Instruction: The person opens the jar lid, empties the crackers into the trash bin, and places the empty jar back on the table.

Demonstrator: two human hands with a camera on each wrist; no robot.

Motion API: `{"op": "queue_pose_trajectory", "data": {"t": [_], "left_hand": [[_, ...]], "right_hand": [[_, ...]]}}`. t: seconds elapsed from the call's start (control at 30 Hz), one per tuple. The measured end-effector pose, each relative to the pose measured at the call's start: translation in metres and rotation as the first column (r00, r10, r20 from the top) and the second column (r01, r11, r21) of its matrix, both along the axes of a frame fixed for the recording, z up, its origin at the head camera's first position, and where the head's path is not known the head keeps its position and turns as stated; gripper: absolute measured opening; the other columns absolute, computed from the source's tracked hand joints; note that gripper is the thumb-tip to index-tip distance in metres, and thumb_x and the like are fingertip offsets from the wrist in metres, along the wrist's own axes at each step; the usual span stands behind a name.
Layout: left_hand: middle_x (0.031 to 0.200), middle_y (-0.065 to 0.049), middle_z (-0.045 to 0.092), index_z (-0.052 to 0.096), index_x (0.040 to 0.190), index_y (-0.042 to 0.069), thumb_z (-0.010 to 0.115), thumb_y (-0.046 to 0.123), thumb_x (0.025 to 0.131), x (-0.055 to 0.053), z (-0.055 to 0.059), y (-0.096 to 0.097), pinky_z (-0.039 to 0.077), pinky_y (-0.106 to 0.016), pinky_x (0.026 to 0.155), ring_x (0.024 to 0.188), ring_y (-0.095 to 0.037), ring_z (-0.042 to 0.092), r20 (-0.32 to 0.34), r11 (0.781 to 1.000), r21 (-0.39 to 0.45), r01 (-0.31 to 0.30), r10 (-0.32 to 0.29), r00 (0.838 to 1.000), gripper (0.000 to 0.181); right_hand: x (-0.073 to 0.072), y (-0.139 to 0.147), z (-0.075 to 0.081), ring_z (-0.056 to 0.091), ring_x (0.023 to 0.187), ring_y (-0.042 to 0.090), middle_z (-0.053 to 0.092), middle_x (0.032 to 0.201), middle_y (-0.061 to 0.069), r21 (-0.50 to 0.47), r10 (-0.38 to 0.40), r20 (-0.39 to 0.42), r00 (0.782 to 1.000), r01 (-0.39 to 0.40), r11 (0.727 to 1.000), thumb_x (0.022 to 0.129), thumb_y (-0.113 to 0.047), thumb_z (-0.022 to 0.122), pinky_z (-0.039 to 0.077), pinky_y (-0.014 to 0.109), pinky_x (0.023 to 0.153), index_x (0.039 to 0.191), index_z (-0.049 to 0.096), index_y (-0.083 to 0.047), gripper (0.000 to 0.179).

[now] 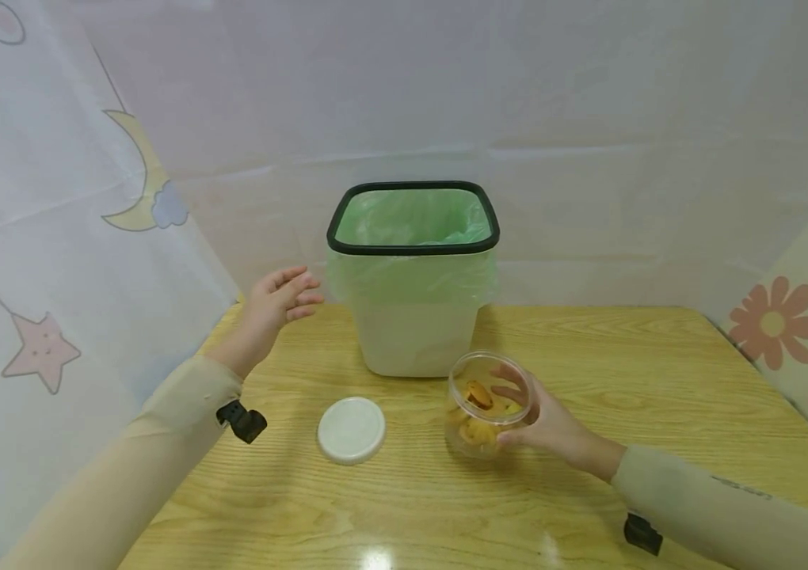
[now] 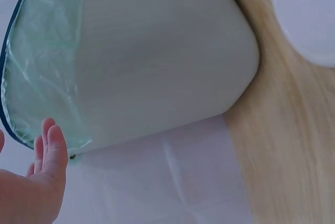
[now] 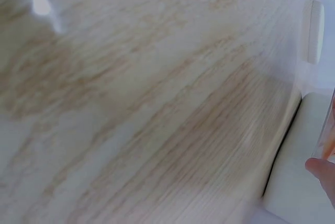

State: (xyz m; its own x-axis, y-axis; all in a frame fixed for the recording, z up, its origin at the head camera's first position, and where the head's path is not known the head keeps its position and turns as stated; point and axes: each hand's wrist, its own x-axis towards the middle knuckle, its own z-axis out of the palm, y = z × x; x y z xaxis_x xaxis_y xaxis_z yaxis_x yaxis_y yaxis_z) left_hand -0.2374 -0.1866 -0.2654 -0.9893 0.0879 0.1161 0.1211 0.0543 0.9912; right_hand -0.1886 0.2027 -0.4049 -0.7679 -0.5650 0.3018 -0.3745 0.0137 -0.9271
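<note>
My right hand [image 1: 543, 419] grips a clear round jar [image 1: 471, 443] from its right side, thumb toward the front and fingers behind it. Through the jar's open top and wall show several yellow-orange pieces [image 1: 478, 394] that look like peel or dried fruit. In the right wrist view only a thumb [image 3: 322, 171] and a sliver of the jar appear at the right edge. My left hand [image 1: 277, 305] is raised beside the bin, holding nothing, its fingers loosely extended. A white round lid [image 1: 351, 430] lies on the table, left of the jar.
A white bin [image 1: 411, 340] with a black rim [image 1: 414, 250] and a green plastic liner [image 1: 404, 277] stands at the back of the wooden table [image 1: 589, 356]. Behind it hangs a pale cloth [image 1: 625, 119] with printed figures.
</note>
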Motion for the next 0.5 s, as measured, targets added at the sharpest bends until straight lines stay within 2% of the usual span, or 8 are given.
{"op": "queue_pose_trajectory", "data": {"t": [0.03, 0.1, 0.23, 0.3, 0.4, 0.5], "left_hand": [[0.122, -0.014, 0.052, 0.026, 0.147, -0.009, 0.045, 0.020, 0.105, -0.002, 0.003, 0.000, 0.051, -0.018, 0.081, 0.085, -0.003, 0.063, 0.009, 1.000, 0.009, 0.003, -0.003, 1.000, 0.055], [0.122, -0.012, 0.051, 0.026, 0.147, -0.008, 0.045, 0.023, 0.105, -0.006, 0.010, -0.001, 0.051, -0.019, 0.082, 0.086, -0.004, 0.063, 0.033, 1.000, 0.022, 0.015, -0.016, 0.999, 0.057], [0.128, -0.014, 0.047, 0.026, 0.147, -0.008, 0.046, 0.027, 0.104, -0.016, 0.022, -0.001, 0.050, -0.022, 0.085, 0.095, -0.011, 0.061, 0.061, 0.999, 0.019, 0.042, -0.044, 0.997, 0.058], [0.132, -0.015, 0.044, 0.025, 0.148, -0.007, 0.045, 0.028, 0.104, -0.021, 0.027, -0.001, 0.049, -0.024, 0.089, 0.103, -0.016, 0.058, 0.069, 0.999, 0.002, 0.053, -0.053, 0.996, 0.060], [0.138, -0.016, 0.041, 0.023, 0.150, -0.004, 0.046, 0.030, 0.104, -0.027, 0.035, 0.000, 0.046, -0.028, 0.096, 0.114, -0.023, 0.053, 0.092, 0.998, -0.001, 0.063, -0.063, 0.994, 0.061], [0.145, -0.018, 0.036, 0.022, 0.151, -0.003, 0.046, 0.030, 0.104, -0.032, 0.041, 0.001, 0.041, -0.033, 0.104, 0.118, -0.023, 0.051, 0.123, 0.997, 0.007, 0.075, -0.075, 0.990, 0.062]], "right_hand": [[0.000, 0.001, 0.001, 0.029, 0.133, 0.045, 0.010, 0.148, 0.039, 0.001, -0.004, 0.001, 1.000, 0.004, 1.000, 0.083, -0.001, 0.076, 0.047, 0.025, 0.093, 0.150, 0.007, 0.007, 0.096], [0.001, 0.001, 0.002, 0.032, 0.134, 0.040, 0.010, 0.148, 0.039, -0.003, -0.006, -0.007, 1.000, 0.006, 1.000, 0.083, -0.001, 0.075, 0.047, 0.025, 0.093, 0.150, 0.008, 0.006, 0.096], [0.001, 0.003, 0.004, 0.040, 0.131, 0.010, 0.014, 0.148, 0.035, -0.026, 0.002, -0.021, 1.000, -0.002, 1.000, 0.084, 0.000, 0.075, 0.047, 0.025, 0.092, 0.152, 0.010, 0.001, 0.094], [0.001, 0.003, 0.004, 0.041, 0.128, 0.001, 0.016, 0.148, 0.031, -0.037, 0.006, -0.031, 0.999, -0.008, 0.999, 0.084, -0.001, 0.074, 0.047, 0.025, 0.093, 0.152, 0.011, 0.001, 0.093], [0.000, 0.005, 0.006, 0.041, 0.127, 0.000, 0.016, 0.148, 0.032, -0.048, 0.007, -0.042, 0.999, -0.009, 0.999, 0.084, 0.000, 0.074, 0.046, 0.024, 0.094, 0.152, 0.010, 0.001, 0.094], [0.001, 0.007, 0.009, 0.041, 0.127, -0.001, 0.016, 0.148, 0.032, -0.046, 0.005, -0.042, 0.999, -0.007, 0.999, 0.084, 0.000, 0.074, 0.046, 0.024, 0.093, 0.153, 0.009, 0.000, 0.095]]}}
